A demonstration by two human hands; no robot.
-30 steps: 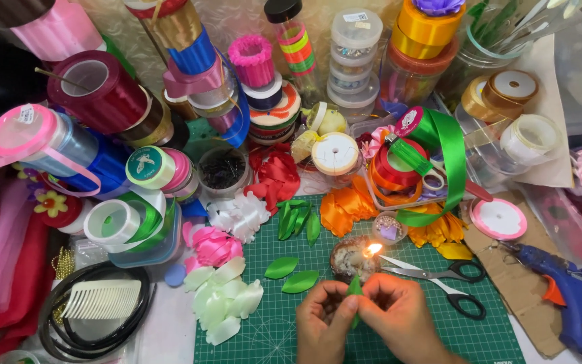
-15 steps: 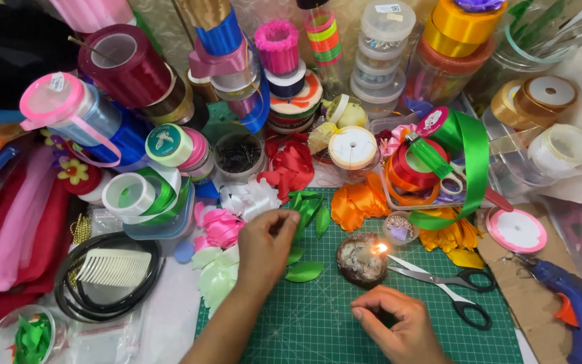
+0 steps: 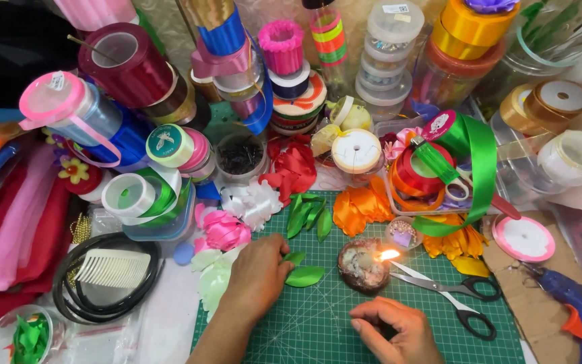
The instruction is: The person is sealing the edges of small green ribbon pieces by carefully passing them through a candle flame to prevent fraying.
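My left hand (image 3: pixel 259 273) rests knuckles-up on the green cutting mat (image 3: pixel 318 323). Its curled fingertips touch the end of a small green ribbon petal (image 3: pixel 296 257); a grip on it cannot be made out. A larger green petal (image 3: pixel 306 276) lies just right of that hand. My right hand (image 3: pixel 399 329) sits low on the mat with its fingers curled and nothing visible in them. Above it, a small lit candle (image 3: pixel 365 264) burns with its flame pointing right. A cluster of finished green petals (image 3: pixel 308 214) lies farther back.
Scissors (image 3: pixel 453 291) lie right of the candle and a blue glue gun (image 3: pixel 574 310) at the right edge. Orange petals (image 3: pixel 358 205), red petals (image 3: pixel 294 168), a pink ribbon flower (image 3: pixel 223 230), many ribbon spools (image 3: pixel 129 64), a green ribbon (image 3: pixel 479 168) and a comb (image 3: pixel 112 267) crowd the table.
Both hands held a green petal at the flame, then parted. My left hand reached up to the petal cluster and has drawn back to the petals by the mat's left side.
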